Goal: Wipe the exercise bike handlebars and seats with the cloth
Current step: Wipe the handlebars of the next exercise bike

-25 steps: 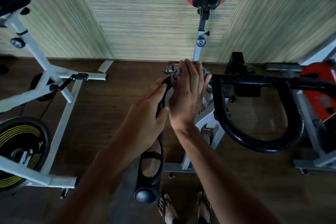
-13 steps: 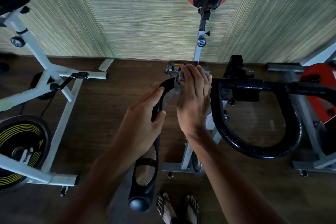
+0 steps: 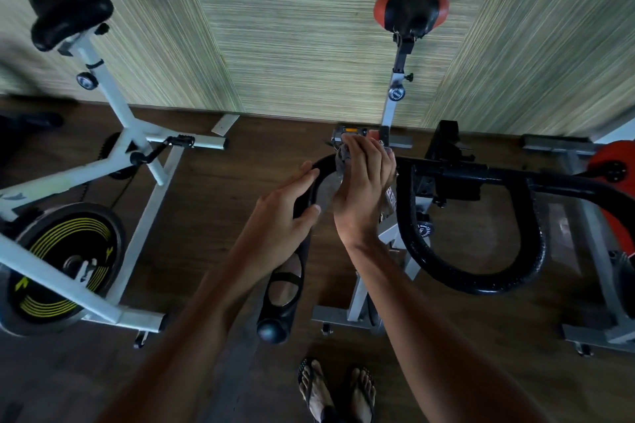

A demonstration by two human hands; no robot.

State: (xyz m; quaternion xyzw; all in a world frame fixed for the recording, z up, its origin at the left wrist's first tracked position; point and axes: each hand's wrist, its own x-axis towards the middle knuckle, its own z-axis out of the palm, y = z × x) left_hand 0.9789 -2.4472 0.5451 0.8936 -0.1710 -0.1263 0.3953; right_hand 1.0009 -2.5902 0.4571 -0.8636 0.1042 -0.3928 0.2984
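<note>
Head view looks down on a dark exercise bike whose looped black handlebar (image 3: 309, 189) is under both hands. On its left loop, the left hand (image 3: 285, 213) steadies the bar, its fingers (image 3: 302, 175) curled loosely around the tube with the thumb on the inner side. Just beside it, the right hand (image 3: 364, 192) presses a grey cloth (image 3: 343, 156) against the top bend, fingers laid flat and together over the fabric, which bunches out beyond the fingertips. As I judge it, the job is at an early stage: only this bend is being rubbed. The right loop (image 3: 481, 282) of the same bar, the red-and-black seat (image 3: 410, 8) near the wall and the black seat (image 3: 68, 12) of the white bike (image 3: 113, 106) all appear untouched by either hand, so most wiping probably remains.
</note>
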